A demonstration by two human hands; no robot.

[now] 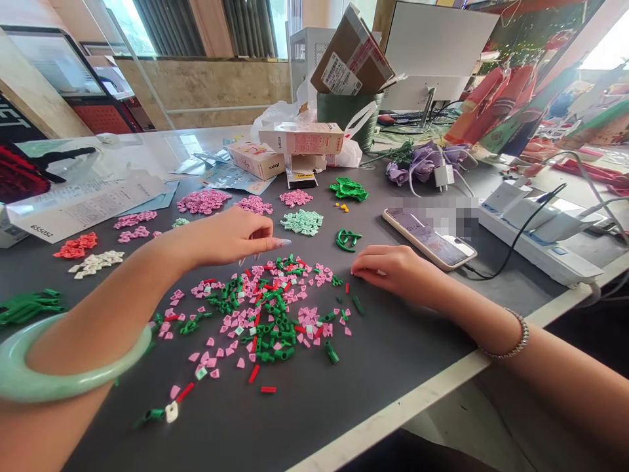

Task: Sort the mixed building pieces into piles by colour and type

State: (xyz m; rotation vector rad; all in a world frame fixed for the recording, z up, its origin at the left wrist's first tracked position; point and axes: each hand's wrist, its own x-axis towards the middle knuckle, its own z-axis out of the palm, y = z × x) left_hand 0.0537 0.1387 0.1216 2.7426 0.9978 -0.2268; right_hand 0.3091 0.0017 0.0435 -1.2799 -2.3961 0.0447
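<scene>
A mixed heap of small plastic building pieces [275, 328], pink, green and red with a few pale ones, is spread over the dark table. My left hand [233, 235] hovers above the heap's far edge, thumb stretched out and fingers bent downward, with nothing visible in it. At the heap's right side my right hand [393, 269] rests low, its fingers curled together; whatever is in them is hidden. Sorted piles lie beyond: pink pieces [202, 201], mint pieces [302, 222], green leaf-like pieces [348, 189] and curved green pieces [348, 240].
A phone [427, 237] lies right of the piles, beside a power strip [540, 236] with cables. Small boxes [299, 139] and purple artificial flowers [427, 162] stand at the back. Coral pieces [76, 245] and white pieces [97, 264] lie left. The table edge [422, 400] runs along the near right.
</scene>
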